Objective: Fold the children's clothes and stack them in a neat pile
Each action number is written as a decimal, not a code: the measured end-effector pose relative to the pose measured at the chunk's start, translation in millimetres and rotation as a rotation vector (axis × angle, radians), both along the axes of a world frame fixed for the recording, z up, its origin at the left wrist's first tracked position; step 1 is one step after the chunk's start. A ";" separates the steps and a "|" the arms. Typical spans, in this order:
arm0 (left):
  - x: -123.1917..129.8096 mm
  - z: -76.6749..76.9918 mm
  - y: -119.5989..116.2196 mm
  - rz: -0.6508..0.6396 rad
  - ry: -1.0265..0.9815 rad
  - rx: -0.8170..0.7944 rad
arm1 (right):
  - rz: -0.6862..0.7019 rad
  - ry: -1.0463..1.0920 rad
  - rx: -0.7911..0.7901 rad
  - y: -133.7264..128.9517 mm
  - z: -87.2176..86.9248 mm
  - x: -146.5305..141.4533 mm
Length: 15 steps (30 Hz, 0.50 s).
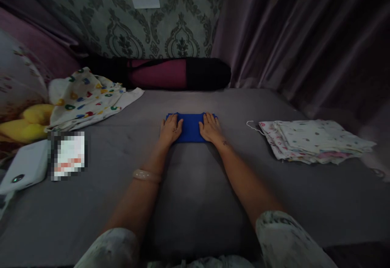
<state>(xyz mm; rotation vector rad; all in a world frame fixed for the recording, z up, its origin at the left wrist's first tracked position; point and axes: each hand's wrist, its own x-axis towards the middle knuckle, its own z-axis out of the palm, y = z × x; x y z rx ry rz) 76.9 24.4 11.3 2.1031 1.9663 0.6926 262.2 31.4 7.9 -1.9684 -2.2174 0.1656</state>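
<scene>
Cloth (pixel 191 128), blue and apparently folded, lies beneath and between the fingers (pixel 209 118) of our left hand (pixel 171 130) and right hand (pixel 211 129), which rest flat and extended, grasping nothing. We judge that even pressure, worked outward from the middle, best smooths it.

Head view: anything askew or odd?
A white string trails from the cloth stack on the right, whose edges are uneven. The patterned cloth at left lies rumpled. An item beside the white device is pixelated, so I can't judge it. The blue cloth under the left hand and right hand looks neat.
</scene>
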 end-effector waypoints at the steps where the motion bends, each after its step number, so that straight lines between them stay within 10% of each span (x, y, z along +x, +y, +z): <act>1: -1.3 -1.0 0.8 0.005 -0.031 0.016 | -0.002 -0.005 -0.014 0.1 2.0 -0.7; 15: -11.8 -2.3 9.2 0.074 -0.349 0.066 | 0.046 -0.035 -0.046 -2.3 4.7 -32.2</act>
